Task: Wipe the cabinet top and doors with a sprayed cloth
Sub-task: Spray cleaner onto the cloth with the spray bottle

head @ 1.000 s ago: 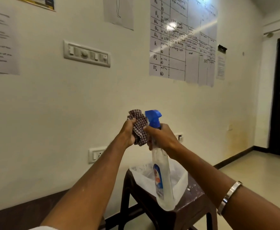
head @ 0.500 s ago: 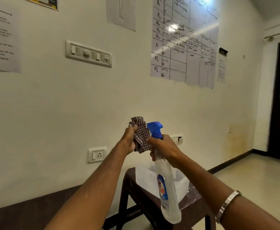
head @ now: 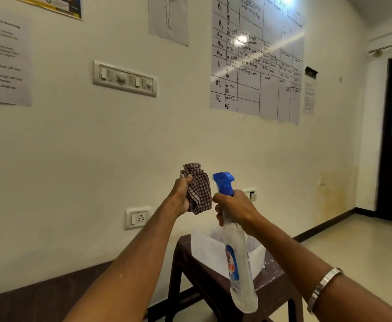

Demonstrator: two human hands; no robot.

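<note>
My left hand (head: 181, 197) holds a bunched brown-and-white checked cloth (head: 198, 191) up in front of the wall. Just to its right, my right hand (head: 234, 209) grips the neck of a clear spray bottle (head: 239, 263) with a blue trigger head (head: 224, 183). The blue nozzle points left at the cloth, a small gap away. The bottle hangs tilted, its base toward me. No cabinet is in view.
A dark brown plastic stool (head: 213, 282) stands below my hands against the wall, with a white open container (head: 204, 249) on it. Wall sockets (head: 138, 218), a switch panel (head: 125, 79) and paper charts (head: 257, 59) are ahead. Tiled floor (head: 357, 249) opens to the right.
Both hands have lowered slightly in view and drawn a little apart. The bottle's nozzle, earlier against the cloth, now shows a small gap from it.
</note>
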